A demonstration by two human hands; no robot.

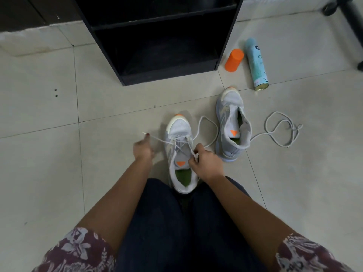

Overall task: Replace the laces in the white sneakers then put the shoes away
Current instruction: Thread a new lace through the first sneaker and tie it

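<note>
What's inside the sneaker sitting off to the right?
Inside the unlaced sneaker a green insole shows beside the tongue's orange triangle. The toe end is hidden under the upper.

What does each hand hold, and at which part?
Both hold the lace of the near sneaker: the left hand pinches it near one tip, the right hand pinches the other strand above the tongue.
</note>
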